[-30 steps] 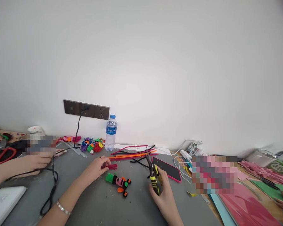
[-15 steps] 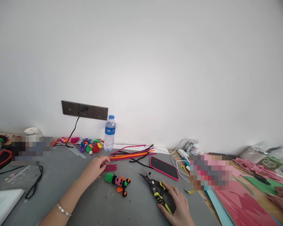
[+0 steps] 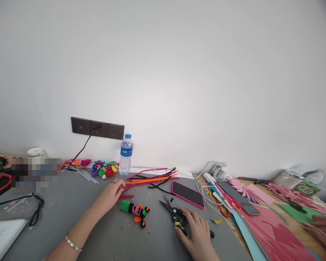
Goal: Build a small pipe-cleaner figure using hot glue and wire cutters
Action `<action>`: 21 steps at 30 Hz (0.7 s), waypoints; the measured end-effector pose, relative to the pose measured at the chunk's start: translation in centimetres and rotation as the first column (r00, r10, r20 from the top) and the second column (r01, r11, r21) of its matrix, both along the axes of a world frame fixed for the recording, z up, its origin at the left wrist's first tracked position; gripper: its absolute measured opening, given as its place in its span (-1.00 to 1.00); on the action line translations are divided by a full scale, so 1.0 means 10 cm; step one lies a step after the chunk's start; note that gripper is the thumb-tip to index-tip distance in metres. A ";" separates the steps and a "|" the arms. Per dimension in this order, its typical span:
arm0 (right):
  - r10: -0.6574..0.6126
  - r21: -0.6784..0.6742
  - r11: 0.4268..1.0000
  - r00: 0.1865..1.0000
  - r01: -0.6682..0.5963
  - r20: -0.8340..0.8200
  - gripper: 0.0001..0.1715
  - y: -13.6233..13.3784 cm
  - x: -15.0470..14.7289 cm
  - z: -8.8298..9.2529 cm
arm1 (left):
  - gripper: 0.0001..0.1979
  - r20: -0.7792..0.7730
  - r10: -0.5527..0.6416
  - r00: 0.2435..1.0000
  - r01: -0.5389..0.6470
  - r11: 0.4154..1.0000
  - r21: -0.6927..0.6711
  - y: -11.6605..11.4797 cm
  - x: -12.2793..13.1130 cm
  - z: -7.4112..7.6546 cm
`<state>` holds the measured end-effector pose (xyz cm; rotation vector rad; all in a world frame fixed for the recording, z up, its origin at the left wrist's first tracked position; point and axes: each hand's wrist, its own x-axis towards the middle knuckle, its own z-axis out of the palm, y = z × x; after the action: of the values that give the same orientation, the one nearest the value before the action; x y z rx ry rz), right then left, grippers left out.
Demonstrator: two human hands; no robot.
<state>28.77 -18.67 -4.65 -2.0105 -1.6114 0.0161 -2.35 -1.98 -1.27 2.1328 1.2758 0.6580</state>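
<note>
My left hand [image 3: 111, 194] has its fingers closed at the near end of the pipe cleaner bundle [image 3: 152, 179], on a bent pink pipe cleaner [image 3: 127, 196]; the fingertips partly hide the grip. The bundle holds orange, pink and black strands. My right hand [image 3: 197, 232] wraps over the yellow-and-black handles of a pair of pliers [image 3: 174, 214], which lies on the grey table with its jaws pointing away and to the left. Between my hands lies a small pipe cleaner figure [image 3: 136, 210], with a green end, a pink dotted body and orange-and-black parts.
A phone in a pink case [image 3: 188, 194] lies beyond the pliers. Behind stand a water bottle [image 3: 125, 156] and several fuzzy figures [image 3: 104, 169]. White cables [image 3: 203, 190], another phone [image 3: 240, 199] and pink paper [image 3: 277, 232] are right. Another person's hands [image 3: 322, 228] rest at far right.
My right hand has moved slightly left and forward over the pliers' handles, covering more of them. The pink pipe cleaner by my left fingers has shifted, its strands now spread apart.
</note>
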 end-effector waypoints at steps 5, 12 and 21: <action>0.299 0.108 0.951 0.781 -0.288 -0.549 -0.51 0.47 -0.60 0.59 | -0.77 0.105 -0.027 0.994 0.020 0.998 0.068 -0.05 0.07 0.16; 0.445 0.303 0.816 0.199 -0.493 -0.873 -0.64 1.28 -1.37 0.70 | -0.74 0.372 -0.053 0.927 0.057 0.998 0.000 -0.13 0.19 0.16; 0.369 0.371 0.921 0.041 0.116 -0.929 -0.45 1.58 -0.99 0.31 | -0.69 0.400 0.027 0.916 -0.004 0.998 -0.059 -0.12 0.18 0.08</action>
<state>18.90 -2.85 -1.50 -0.9139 -0.6529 0.9611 -0.50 -3.20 -0.46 1.8192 1.0698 0.9940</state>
